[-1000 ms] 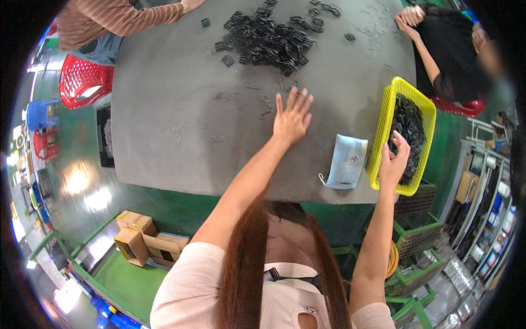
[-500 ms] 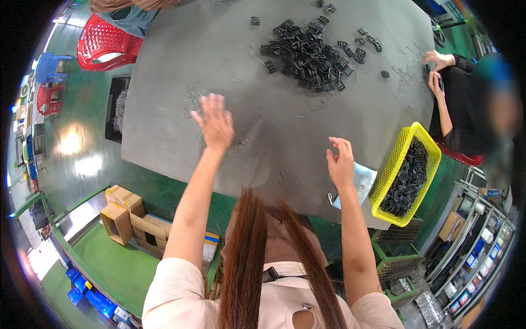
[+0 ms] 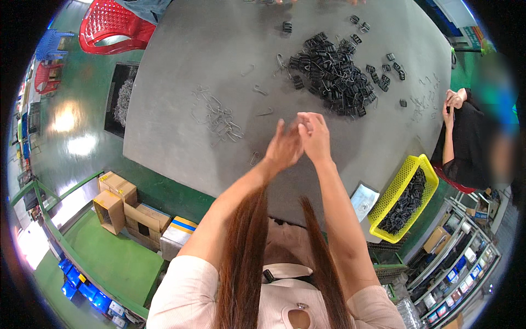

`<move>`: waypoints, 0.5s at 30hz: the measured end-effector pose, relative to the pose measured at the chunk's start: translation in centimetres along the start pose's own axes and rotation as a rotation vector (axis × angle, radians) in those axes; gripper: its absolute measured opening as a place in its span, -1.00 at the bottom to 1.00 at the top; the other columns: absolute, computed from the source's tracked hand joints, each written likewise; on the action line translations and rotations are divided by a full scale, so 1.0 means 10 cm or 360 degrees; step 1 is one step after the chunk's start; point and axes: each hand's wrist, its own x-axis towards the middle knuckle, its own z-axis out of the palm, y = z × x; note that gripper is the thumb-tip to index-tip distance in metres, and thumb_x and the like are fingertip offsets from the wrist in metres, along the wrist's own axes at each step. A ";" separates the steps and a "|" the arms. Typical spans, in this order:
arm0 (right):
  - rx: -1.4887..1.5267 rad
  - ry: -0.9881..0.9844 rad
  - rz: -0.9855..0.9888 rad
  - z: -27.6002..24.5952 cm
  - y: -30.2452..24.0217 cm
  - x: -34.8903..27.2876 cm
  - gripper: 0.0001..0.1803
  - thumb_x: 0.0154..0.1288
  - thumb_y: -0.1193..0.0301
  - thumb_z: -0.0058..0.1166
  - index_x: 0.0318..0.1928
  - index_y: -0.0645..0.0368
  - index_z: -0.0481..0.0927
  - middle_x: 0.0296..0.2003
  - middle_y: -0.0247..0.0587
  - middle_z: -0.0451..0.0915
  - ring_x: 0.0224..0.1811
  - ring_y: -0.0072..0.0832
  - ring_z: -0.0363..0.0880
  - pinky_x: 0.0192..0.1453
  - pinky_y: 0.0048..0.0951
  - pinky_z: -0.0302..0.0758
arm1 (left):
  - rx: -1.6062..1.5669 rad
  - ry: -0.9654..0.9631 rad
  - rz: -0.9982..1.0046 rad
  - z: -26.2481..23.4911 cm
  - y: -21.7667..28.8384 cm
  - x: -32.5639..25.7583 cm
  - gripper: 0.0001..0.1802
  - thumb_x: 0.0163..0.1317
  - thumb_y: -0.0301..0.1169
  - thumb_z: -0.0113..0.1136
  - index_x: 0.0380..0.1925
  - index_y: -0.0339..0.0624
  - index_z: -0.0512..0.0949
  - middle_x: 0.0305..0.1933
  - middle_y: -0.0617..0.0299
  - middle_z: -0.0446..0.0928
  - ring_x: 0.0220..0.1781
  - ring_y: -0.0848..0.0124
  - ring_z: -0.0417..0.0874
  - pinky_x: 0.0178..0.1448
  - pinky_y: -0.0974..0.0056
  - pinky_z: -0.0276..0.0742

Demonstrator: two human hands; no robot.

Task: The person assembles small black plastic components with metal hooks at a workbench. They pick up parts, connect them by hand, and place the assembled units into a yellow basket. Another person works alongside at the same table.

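Note:
My left hand [image 3: 285,147] and my right hand [image 3: 316,138] meet over the middle of the grey table [image 3: 170,109]. The right hand's fingers are bent and pressed together; whatever they hold, if anything, is hidden. Motion smears the left hand's fingers, right beside the right hand's fingertips. Just beyond my hands lies a heap of small black buckles [image 3: 337,74], with wire hooks among them. Bent metal wire hooks [image 3: 223,123] lie in a loose cluster left of my hands. A single wire hook [image 3: 265,112] lies a little farther off.
A yellow basket [image 3: 402,164] full of black pieces stands at the table's right front, beside a pale blue packet [image 3: 364,200]. A co-worker's hands [image 3: 453,100] are at the right edge, near scattered hooks. A red chair [image 3: 112,24] stands far left.
My left hand has come right from beside the loose hooks, and my right hand has moved left and forward to meet it. The view has shifted; the hook cluster looks more spread.

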 end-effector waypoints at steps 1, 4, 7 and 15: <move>0.0062 0.0015 0.0024 -0.06 -0.04 0.03 -0.70 0.13 0.58 0.06 -0.10 0.09 0.55 -0.08 -0.21 0.47 -0.06 -0.32 0.52 -0.20 -0.40 0.56 | -0.0015 0.0119 -0.0141 -0.05 -0.22 0.16 -0.32 0.25 -0.09 -0.11 0.33 -0.12 0.10 0.47 0.19 -0.03 0.50 0.18 -0.08 0.41 -0.29 -0.38; -0.0015 0.0065 0.0100 -0.21 -0.07 0.05 -0.72 0.14 0.60 0.05 -0.11 0.11 0.56 -0.11 -0.22 0.48 -0.08 -0.38 0.52 -0.24 -0.46 0.56 | -0.0226 0.0322 -0.0418 -0.09 -0.78 0.53 -0.29 0.25 -0.08 -0.11 0.37 -0.07 0.06 0.49 0.26 -0.08 0.54 0.33 -0.30 0.45 -0.19 -0.50; -0.0062 0.0085 0.0181 -0.25 0.01 0.02 -0.78 0.15 0.57 0.06 -0.16 0.13 0.58 -0.14 -0.20 0.49 -0.08 -0.33 0.51 -0.19 -0.42 0.53 | -0.0358 0.0398 -0.0417 -0.12 -1.09 0.82 -0.31 0.31 -0.09 -0.17 0.38 -0.07 0.00 0.49 0.26 -0.08 0.53 0.29 -0.22 0.43 -0.26 -0.52; -0.0101 -0.0001 0.0257 -0.34 0.09 -0.35 -0.80 0.17 0.54 0.06 -0.18 0.12 0.59 -0.14 -0.22 0.52 -0.10 -0.32 0.53 -0.16 -0.42 0.50 | 0.0003 0.0221 -0.0811 -0.05 -1.49 0.32 -0.37 0.36 -0.10 -0.31 0.39 -0.01 -0.02 0.49 0.33 -0.08 0.52 0.35 -0.17 0.42 -0.32 -0.40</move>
